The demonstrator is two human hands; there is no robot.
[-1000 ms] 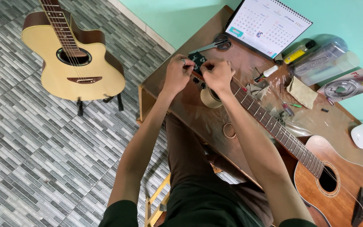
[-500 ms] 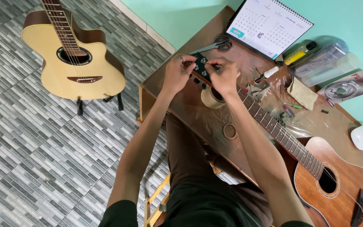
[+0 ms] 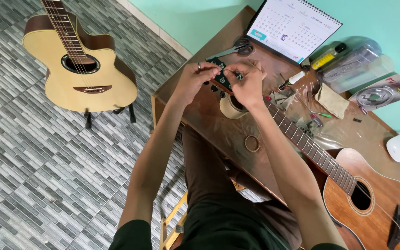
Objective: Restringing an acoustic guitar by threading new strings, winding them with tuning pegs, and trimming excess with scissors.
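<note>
Blond acoustic guitar (image 3: 82, 65) parked on stand, far left. Left hand (image 3: 193, 81) pinches black headstock (image 3: 221, 76) steady over tape roll (image 3: 231, 107); right hand (image 3: 246, 83) fingers closed on tuner peg. Brown guitar body (image 3: 376, 208) lies right on table (image 3: 218, 134).

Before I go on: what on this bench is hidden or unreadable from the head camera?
- Headstock of the brown guitar: mostly covered by the left hand and right hand; string ends too small.
- Guitar's lower body: cut off by the frame's bottom right edge.
- Small parts near the screwdriver: too tiny to identify.
</note>
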